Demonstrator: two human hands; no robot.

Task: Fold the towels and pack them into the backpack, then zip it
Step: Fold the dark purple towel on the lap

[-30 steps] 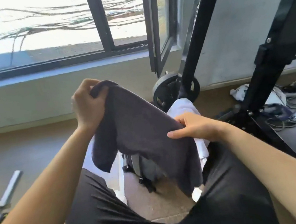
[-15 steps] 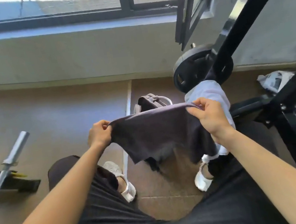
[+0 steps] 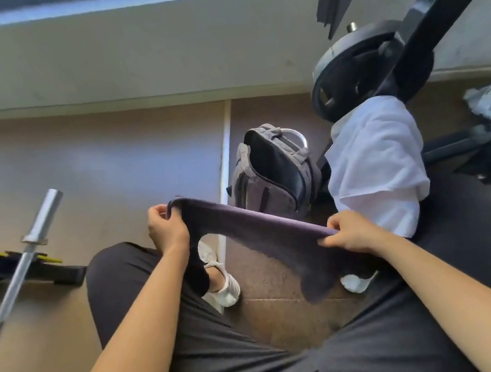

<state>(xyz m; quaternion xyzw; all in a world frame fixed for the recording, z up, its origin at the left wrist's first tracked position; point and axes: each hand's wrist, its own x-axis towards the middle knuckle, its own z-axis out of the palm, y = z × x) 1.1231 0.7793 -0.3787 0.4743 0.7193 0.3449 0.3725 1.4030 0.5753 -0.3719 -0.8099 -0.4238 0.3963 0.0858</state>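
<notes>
The left hand (image 3: pixel 166 228) pinches one end of the dark towel (image 3: pixel 272 236), fingers closed on its edge; the right hand (image 3: pixel 351 232) grips the other end. The towel hangs stretched between them above the knees. The grey backpack (image 3: pixel 271 172) stands open on the floor beyond, a white towel (image 3: pixel 374 163) draped just right of it, perhaps touching.

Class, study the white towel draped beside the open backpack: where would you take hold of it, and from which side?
Pinch the white towel at its upper fold, where it hangs over the black frame, coming from above. Both halves hang down freely, so lifting there should clear it.
</notes>
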